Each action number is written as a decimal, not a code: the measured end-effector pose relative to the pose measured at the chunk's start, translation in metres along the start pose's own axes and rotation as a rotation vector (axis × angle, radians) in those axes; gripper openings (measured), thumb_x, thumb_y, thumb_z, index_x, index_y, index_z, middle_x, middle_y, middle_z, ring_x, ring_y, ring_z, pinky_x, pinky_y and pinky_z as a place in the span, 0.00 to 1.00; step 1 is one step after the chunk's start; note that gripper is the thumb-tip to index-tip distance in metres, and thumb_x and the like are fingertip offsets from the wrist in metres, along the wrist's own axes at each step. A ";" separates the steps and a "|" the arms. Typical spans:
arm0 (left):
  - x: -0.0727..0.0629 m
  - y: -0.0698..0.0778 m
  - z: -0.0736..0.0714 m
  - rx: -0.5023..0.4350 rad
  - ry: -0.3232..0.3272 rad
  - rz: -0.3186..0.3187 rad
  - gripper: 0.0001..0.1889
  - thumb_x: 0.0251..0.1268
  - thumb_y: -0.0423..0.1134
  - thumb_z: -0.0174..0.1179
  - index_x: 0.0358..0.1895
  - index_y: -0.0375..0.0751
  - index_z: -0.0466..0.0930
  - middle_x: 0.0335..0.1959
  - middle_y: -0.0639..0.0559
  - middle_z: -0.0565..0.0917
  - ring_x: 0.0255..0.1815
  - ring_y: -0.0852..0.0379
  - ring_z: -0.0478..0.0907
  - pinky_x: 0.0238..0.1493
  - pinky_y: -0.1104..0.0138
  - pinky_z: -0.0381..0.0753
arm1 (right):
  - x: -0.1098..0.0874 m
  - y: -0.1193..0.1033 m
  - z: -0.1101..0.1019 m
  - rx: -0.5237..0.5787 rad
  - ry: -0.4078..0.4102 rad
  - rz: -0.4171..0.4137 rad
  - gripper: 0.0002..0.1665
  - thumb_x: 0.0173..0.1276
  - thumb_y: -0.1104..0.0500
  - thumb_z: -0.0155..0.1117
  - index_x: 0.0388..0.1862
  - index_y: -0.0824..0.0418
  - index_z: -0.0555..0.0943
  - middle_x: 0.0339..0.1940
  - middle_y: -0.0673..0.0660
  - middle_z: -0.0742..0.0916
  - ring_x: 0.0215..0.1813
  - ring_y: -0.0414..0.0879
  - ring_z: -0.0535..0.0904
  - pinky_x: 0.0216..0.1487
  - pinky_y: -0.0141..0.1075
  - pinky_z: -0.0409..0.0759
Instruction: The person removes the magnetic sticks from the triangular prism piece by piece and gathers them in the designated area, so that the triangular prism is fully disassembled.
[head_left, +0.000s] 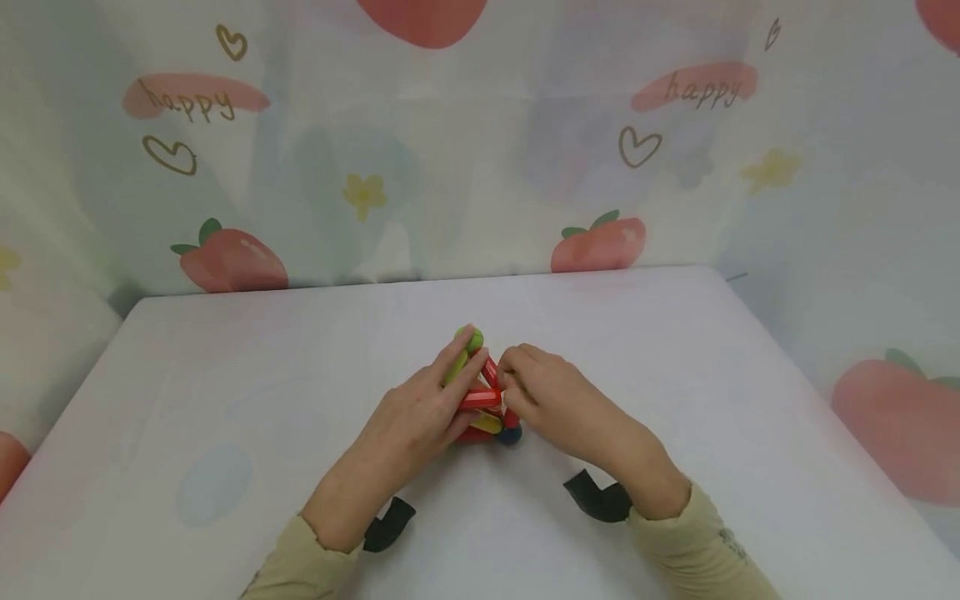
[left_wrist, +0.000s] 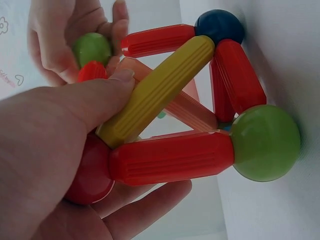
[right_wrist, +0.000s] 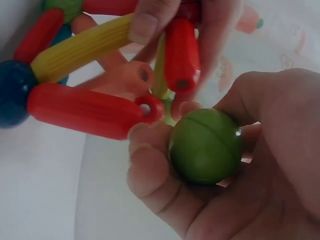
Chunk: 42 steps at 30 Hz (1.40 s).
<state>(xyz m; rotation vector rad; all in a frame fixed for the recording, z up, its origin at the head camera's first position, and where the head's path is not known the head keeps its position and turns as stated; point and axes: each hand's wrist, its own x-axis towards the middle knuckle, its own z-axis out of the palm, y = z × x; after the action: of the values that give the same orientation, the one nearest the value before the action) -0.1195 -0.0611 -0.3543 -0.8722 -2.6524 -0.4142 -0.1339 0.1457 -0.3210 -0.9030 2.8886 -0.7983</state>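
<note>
Near the middle of the white table [head_left: 285, 417] sits a construction-toy frame [head_left: 480, 399] of rods and balls. The left hand [head_left: 408, 412] grips it, its thumb on the yellow rod [left_wrist: 160, 90] beside a dark red ball [left_wrist: 90, 172], probably to brace the joints. The right hand [head_left: 562, 404] pinches a loose green ball [right_wrist: 205, 145] between thumb and curled fingers, close to the free ends of two red rods [right_wrist: 182, 55], seemingly so that part of it is left uncovered. A blue ball [left_wrist: 220, 26] and a second green ball [left_wrist: 267, 142] appear to rest on the table, likely bearing the frame's weight
</note>
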 end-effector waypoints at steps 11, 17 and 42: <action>0.001 0.000 0.000 -0.004 -0.016 -0.018 0.41 0.57 0.43 0.73 0.74 0.45 0.65 0.78 0.49 0.61 0.54 0.50 0.83 0.43 0.64 0.87 | -0.002 0.014 -0.012 -0.111 0.140 -0.060 0.05 0.68 0.65 0.64 0.42 0.60 0.82 0.40 0.52 0.81 0.38 0.42 0.77 0.39 0.35 0.80; 0.000 0.000 -0.001 -0.027 -0.031 -0.031 0.41 0.58 0.43 0.72 0.75 0.45 0.64 0.78 0.50 0.60 0.52 0.50 0.83 0.41 0.63 0.87 | -0.001 0.023 -0.013 -0.097 0.116 -0.007 0.11 0.67 0.66 0.63 0.47 0.63 0.83 0.46 0.57 0.83 0.46 0.47 0.79 0.47 0.40 0.84; 0.001 0.000 0.000 -0.016 -0.044 -0.028 0.42 0.59 0.46 0.71 0.76 0.45 0.62 0.79 0.50 0.59 0.51 0.52 0.83 0.39 0.64 0.87 | 0.011 0.050 -0.008 -0.082 0.209 0.085 0.22 0.63 0.72 0.67 0.57 0.68 0.79 0.54 0.64 0.84 0.53 0.57 0.81 0.53 0.48 0.84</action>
<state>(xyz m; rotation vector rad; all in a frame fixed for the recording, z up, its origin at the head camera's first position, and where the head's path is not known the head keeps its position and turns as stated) -0.1198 -0.0606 -0.3535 -0.8599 -2.7074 -0.4287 -0.1705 0.1789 -0.3363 -0.7383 3.1365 -0.8185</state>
